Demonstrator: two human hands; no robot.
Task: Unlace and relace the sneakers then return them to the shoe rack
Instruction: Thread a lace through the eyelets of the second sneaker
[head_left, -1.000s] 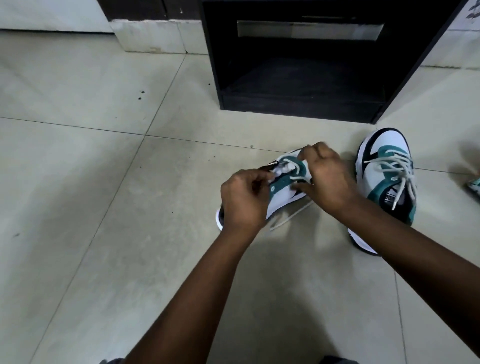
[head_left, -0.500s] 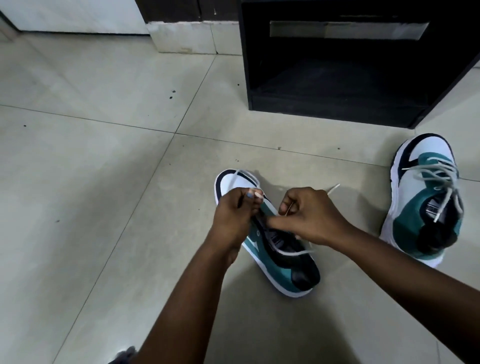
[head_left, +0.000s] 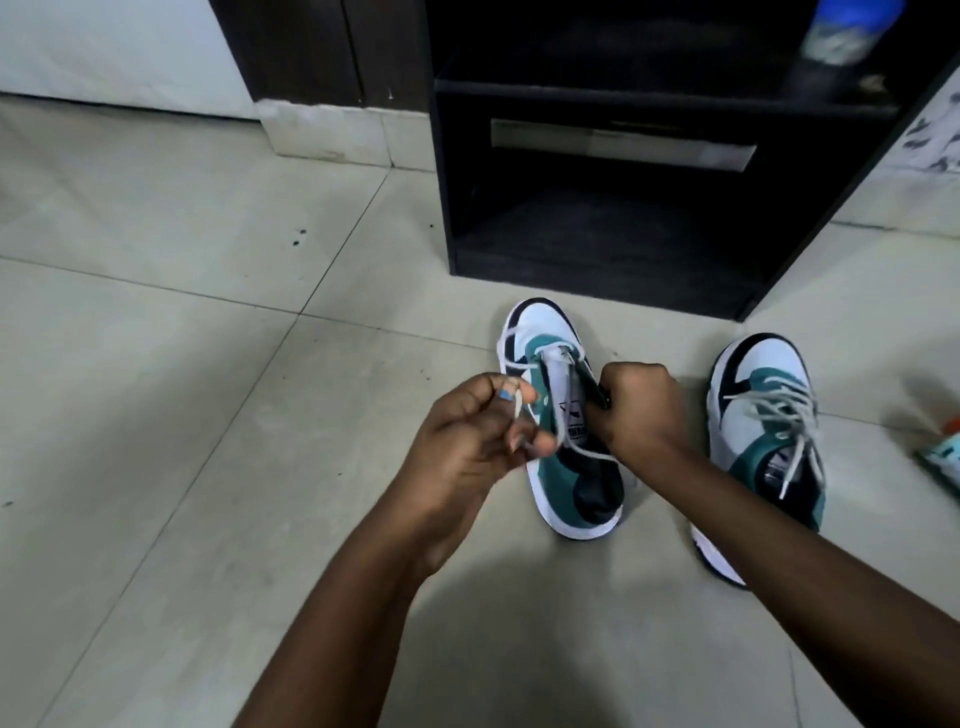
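A white, teal and black sneaker (head_left: 569, 488) stands upright on the floor tiles with its toe toward the black shoe rack (head_left: 613, 249). My left hand (head_left: 472, 436) pinches the end of its white lace (head_left: 519, 364), which runs up to the lowest eyelets. My right hand (head_left: 641, 410) grips the shoe's right eyelet edge beside the tongue. The second sneaker (head_left: 763, 431), laced with loose ends, stands to the right, partly hidden by my right forearm.
The rack's lower shelf (head_left: 597, 260) holds nothing; a blue and white object (head_left: 841, 31) sits on an upper shelf. A small packet (head_left: 943, 462) lies on the floor at the far right. A dark door frame (head_left: 296, 52) stands at the back left.
The sneaker has been set upright with its toe to the rack. My left hand has drawn the lace end out to the left, and my right hand has shifted to the shoe's right side.
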